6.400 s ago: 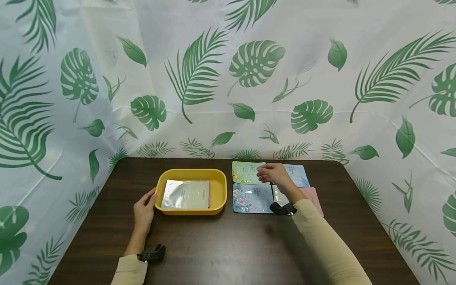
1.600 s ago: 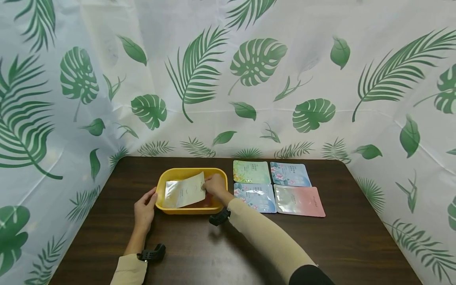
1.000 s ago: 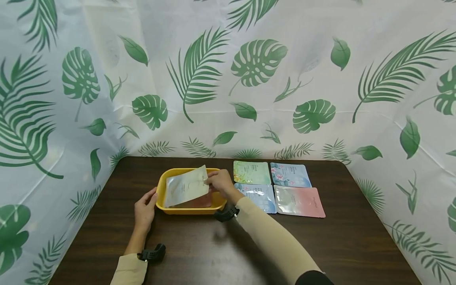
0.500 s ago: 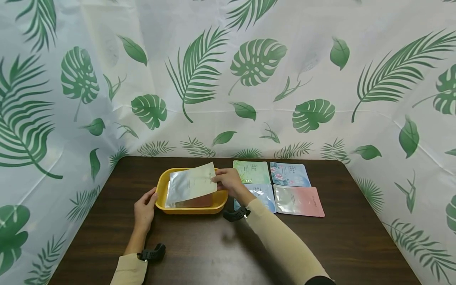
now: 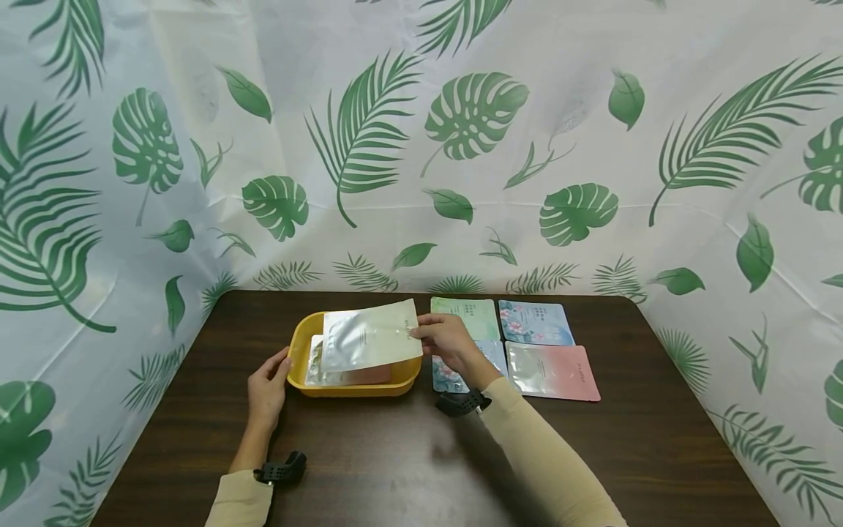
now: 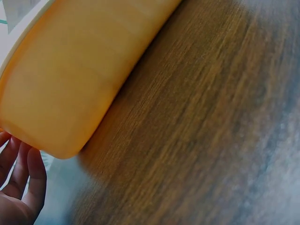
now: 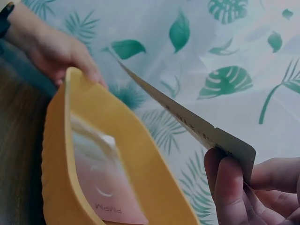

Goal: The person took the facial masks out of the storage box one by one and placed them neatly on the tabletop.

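My right hand [image 5: 451, 340] pinches a pale cream and silver sheet mask packet [image 5: 369, 337] by its right edge, thumb against fingers. The packet is raised and tilted over the yellow plastic basin [image 5: 356, 391]; the right wrist view shows it nearly edge-on. Inside the basin lies a pink and silver sheet mask packet [image 7: 105, 173], partly covered in the head view. My left hand [image 5: 266, 384] holds the basin's left end at the rim, and its fingertips [image 6: 35, 159] meet the outer wall in the left wrist view.
Right of the basin, sheet mask packets lie in two rows: green [image 5: 481, 315], blue floral [image 5: 536, 322], another blue floral [image 5: 448, 377] partly behind my right hand, and pink [image 5: 556, 372]. The dark wooden table [image 5: 369, 461] meets a leaf-print curtain [image 5: 487, 241] behind.
Earlier my right hand was over the packets on the right, then it reached into the basin. It has lifted the cream packet up and rightward, uncovering the pink one. My left hand stays put.
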Demonstrator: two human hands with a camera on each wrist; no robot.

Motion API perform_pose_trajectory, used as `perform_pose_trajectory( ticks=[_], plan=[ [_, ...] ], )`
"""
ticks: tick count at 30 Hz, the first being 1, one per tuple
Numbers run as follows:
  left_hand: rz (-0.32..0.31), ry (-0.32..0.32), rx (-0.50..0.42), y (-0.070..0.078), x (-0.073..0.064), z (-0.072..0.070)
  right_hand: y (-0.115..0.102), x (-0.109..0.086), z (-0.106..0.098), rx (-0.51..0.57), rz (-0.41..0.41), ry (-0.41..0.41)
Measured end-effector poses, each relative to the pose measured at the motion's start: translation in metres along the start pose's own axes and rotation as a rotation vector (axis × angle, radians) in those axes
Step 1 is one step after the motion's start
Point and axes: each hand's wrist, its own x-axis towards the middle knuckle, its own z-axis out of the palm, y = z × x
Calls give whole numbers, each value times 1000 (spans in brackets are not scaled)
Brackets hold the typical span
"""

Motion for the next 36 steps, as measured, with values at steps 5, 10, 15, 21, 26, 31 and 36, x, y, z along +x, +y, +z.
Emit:
perform_pose_trajectory(
  ticks=[5,10,15,21,26,31,36],
  plan=[
    [-18,-13,-29,1,0,0,-2,-10,-14,26,-8,-11],
    [-43,-29,-23,2,1,0,1,-19,-33,52,-9,-6],
    [-52,-31,-20,0,2,1,7,-28,-55,62,-9,-1],
    [-49,-31,-26,0,0,0,15,-42,-81,88,13,-24],
    [-53,-25,-23,-2,-1,0,23,-55,-101,91,44,-4],
    [-44,-25,-26,-2,0,1,32,-69,-117,70,71,41],
    [-39,-37,-35,0,0,0,41,-83,-131,54,76,48]
  ],
)
